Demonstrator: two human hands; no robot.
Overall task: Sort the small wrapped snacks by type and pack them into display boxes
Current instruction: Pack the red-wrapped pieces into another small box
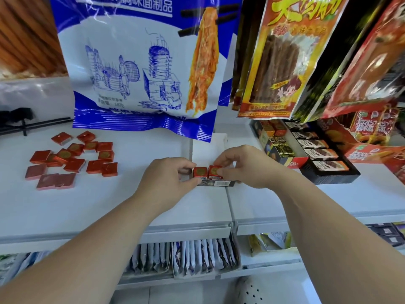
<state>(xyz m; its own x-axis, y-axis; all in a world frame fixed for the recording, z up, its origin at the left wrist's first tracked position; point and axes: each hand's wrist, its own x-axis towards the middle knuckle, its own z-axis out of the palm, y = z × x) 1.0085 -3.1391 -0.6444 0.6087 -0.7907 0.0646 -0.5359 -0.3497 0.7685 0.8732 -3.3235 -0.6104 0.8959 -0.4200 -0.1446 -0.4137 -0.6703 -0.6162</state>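
My left hand [168, 178] pinches a small red wrapped snack [199, 172] with a gold emblem, held upright. My right hand [243, 165] pinches a second red snack [214, 172] right beside it, the two touching. Both sit at the near end of a narrow display box [219, 183] whose dark front edge shows under them; most of the box is hidden by my hands. A loose pile of several red snacks [74, 159] lies on the white shelf to the left.
A big blue-and-white snack bag [140, 69] hangs above the shelf, with red and yellow bags [282, 58] to its right. Filled display boxes [306, 150] stand at the right. The white shelf's front edge [197, 227] has packets stored below it.
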